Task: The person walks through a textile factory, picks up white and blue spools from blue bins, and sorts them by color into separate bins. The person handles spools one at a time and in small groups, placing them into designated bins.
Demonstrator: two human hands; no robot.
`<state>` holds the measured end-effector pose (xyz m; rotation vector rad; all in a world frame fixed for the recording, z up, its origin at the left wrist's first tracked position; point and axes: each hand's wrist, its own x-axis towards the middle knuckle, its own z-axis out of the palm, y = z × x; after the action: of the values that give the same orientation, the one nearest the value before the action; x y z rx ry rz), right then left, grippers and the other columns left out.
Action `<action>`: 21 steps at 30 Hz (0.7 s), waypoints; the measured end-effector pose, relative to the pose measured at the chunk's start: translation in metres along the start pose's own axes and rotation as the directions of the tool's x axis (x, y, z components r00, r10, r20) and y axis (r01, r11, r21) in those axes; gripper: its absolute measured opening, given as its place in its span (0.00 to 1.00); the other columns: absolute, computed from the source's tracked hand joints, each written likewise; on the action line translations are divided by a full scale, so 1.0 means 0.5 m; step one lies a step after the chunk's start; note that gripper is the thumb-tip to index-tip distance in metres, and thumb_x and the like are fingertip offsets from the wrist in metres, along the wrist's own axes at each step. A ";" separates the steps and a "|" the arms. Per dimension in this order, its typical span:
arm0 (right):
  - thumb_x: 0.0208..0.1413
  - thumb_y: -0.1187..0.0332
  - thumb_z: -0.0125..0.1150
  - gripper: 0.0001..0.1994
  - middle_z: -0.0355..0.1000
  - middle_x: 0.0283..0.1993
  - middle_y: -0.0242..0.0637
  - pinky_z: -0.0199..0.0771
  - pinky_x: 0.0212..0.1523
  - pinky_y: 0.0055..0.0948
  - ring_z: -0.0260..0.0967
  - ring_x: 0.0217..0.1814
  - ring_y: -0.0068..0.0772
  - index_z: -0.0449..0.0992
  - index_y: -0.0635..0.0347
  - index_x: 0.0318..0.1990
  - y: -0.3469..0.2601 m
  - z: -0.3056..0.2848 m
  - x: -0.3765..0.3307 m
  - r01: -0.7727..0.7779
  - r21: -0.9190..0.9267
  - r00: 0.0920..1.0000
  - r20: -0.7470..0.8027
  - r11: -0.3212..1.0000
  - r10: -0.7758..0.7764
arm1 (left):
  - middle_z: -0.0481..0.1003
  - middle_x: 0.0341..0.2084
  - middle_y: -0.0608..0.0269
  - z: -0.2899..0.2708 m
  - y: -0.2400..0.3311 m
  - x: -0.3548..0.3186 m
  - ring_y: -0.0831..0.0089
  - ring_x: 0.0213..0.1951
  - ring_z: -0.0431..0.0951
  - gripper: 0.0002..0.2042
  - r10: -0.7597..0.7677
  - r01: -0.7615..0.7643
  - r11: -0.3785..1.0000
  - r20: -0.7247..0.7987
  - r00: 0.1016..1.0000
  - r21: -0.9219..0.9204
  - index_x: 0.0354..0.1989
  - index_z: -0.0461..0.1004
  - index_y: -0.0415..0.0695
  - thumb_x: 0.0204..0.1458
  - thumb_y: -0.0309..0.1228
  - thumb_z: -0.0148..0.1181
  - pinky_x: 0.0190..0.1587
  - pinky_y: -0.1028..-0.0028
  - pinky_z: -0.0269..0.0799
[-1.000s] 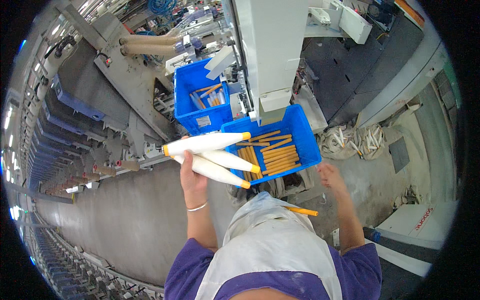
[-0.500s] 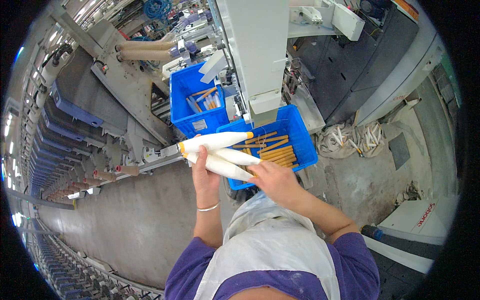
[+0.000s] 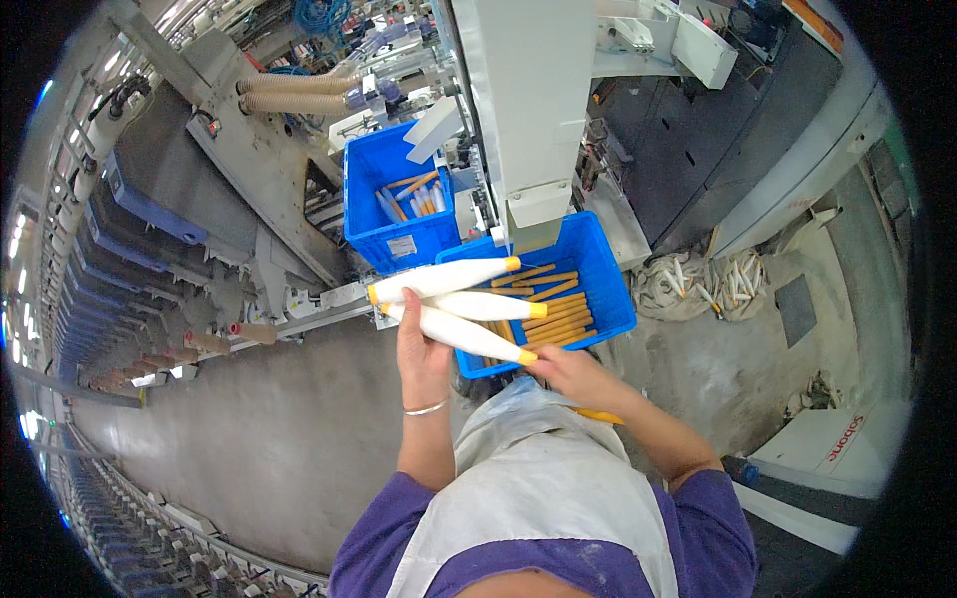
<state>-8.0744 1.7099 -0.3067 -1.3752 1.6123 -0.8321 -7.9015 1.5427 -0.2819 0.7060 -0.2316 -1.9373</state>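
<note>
Three white yarn bobbins point(image 3: 444, 276) with yellow ends fan out from my left hand point(image 3: 424, 361). Its thumb lies over them near their left ends, and its fingers wrap beneath. My right hand point(image 3: 573, 377) is closed at the yellow tip of the lowest bobbin point(image 3: 464, 334); its fingertips are partly hidden. From under my right wrist a yellow tube end point(image 3: 598, 415) sticks out against the white apron point(image 3: 538, 488); whether this hand holds it I cannot tell. Below the bobbins stands a blue crate point(image 3: 608, 269) with several orange-yellow tubes point(image 3: 558, 317) inside.
A second blue crate point(image 3: 399, 244) with mixed tubes stands farther left. A white machine column point(image 3: 533, 110) rises over the crates. Cloth sacks point(image 3: 658, 294) with several bobbins lie on the floor at right. A long machine row with brown cones point(image 3: 254, 333) runs along the left.
The bobbins have spread apart, and the middle one's yellow tip now shows. My right hand has moved slightly right and down along them. The yellow tube end beneath my wrist has come into sight.
</note>
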 end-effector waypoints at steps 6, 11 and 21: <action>0.60 0.66 0.51 0.07 0.66 0.27 0.28 0.66 0.32 0.24 0.63 0.29 0.21 0.71 0.60 0.37 0.179 -0.159 -0.110 -0.307 0.563 0.865 -0.172 0.768 0.472 | 0.70 0.52 0.58 0.017 0.016 0.013 0.60 0.55 0.69 0.24 0.100 -0.101 0.995 0.077 0.992 0.001 0.57 0.64 0.43 0.54 0.35 0.61 0.59 0.57 0.65; 0.59 0.68 0.55 0.13 0.70 0.30 0.31 0.69 0.35 0.24 0.67 0.33 0.23 0.70 0.62 0.49 0.150 -0.187 -0.118 -0.029 0.326 0.936 -0.322 0.945 0.140 | 0.70 0.51 0.57 0.042 -0.021 0.016 0.60 0.55 0.69 0.22 0.064 -0.065 0.998 0.051 0.997 0.010 0.55 0.64 0.43 0.54 0.35 0.61 0.59 0.58 0.66; 0.59 0.53 0.54 0.24 0.70 0.37 0.38 0.69 0.26 0.28 0.69 0.28 0.29 0.64 0.63 0.54 -0.078 0.002 0.069 0.142 0.156 0.959 -0.267 0.977 -0.097 | 0.70 0.49 0.54 0.056 -0.094 0.021 0.59 0.53 0.70 0.23 0.011 -0.044 0.984 0.190 0.982 0.170 0.55 0.63 0.40 0.55 0.38 0.60 0.58 0.57 0.65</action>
<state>-8.0586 1.6692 -0.2787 -1.2903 1.6160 -1.2384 -7.9567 1.5512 -0.2845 0.6283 -0.5301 -1.9740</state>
